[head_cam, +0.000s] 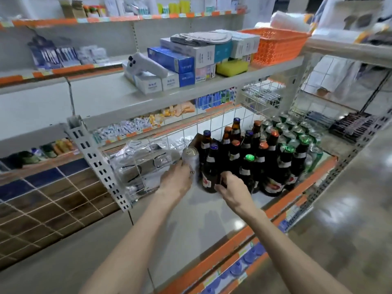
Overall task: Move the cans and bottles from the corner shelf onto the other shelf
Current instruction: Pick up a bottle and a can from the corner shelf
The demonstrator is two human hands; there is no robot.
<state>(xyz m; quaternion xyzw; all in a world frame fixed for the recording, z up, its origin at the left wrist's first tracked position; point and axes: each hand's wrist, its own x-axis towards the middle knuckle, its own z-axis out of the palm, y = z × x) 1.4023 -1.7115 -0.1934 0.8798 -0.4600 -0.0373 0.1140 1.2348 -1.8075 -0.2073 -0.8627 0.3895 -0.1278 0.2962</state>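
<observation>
A white shelf (203,217) with an orange front strip carries several dark brown bottles (273,166) with coloured caps and, behind them, several green cans (294,132). My left hand (177,180) is wrapped around a silver can (190,159) standing upright at the left end of the bottle group. My right hand (230,187) grips the base of a dark bottle (210,168) with a blue cap at the front of the group. The fingers of both hands are partly hidden behind what they hold.
A wire grid panel (148,158) and plastic-wrapped goods (140,166) stand left of the can. A shelf above (118,98) holds boxes, a yellow sponge (232,67) and an orange basket (275,45). Blue caps (239,266) show on the shelf below. A person stands at the far right (331,71).
</observation>
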